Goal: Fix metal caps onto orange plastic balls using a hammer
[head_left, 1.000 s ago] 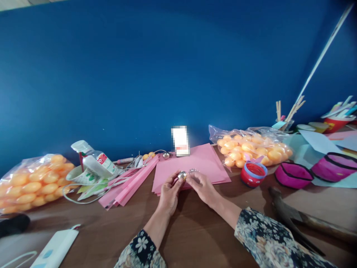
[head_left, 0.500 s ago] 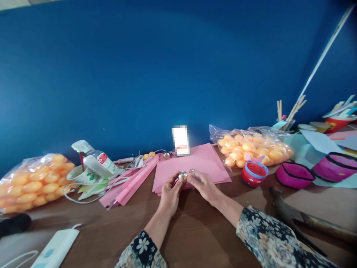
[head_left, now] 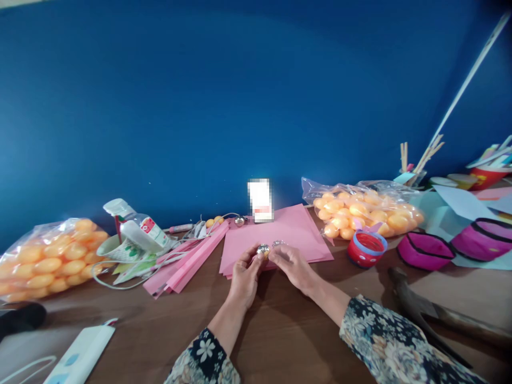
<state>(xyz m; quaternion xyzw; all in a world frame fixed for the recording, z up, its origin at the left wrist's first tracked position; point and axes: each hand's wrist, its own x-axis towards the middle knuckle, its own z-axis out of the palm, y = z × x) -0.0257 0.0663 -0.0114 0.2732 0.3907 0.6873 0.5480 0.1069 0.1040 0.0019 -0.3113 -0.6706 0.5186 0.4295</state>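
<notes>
My left hand [head_left: 245,278] is closed, thumb and fingers gripping a small shiny silver ball [head_left: 263,249] with a yellowish tint low on its side. Close at the ball's right is my right hand [head_left: 294,266], its fingertips pinched together; what lies between them is too small to make out. A small glittery silver piece [head_left: 279,243] shows just behind the right fingers; whether it is held or lies on the paper, I cannot tell. Beneath and beyond both hands is pink paper [head_left: 280,226]. Another silver ball [head_left: 239,221] rests at its far left edge.
Clear bags of orange balls lie at left [head_left: 50,264] and right [head_left: 370,210]. Pink strips [head_left: 188,261], a cable and a bottle [head_left: 146,232] are left. A red cup [head_left: 366,250], magenta pouches [head_left: 426,250] and a hammer [head_left: 436,312] are right. A power strip [head_left: 82,354] is front left.
The view has shifted very slightly. Both hands keep nearly the same pose around the silver ball.
</notes>
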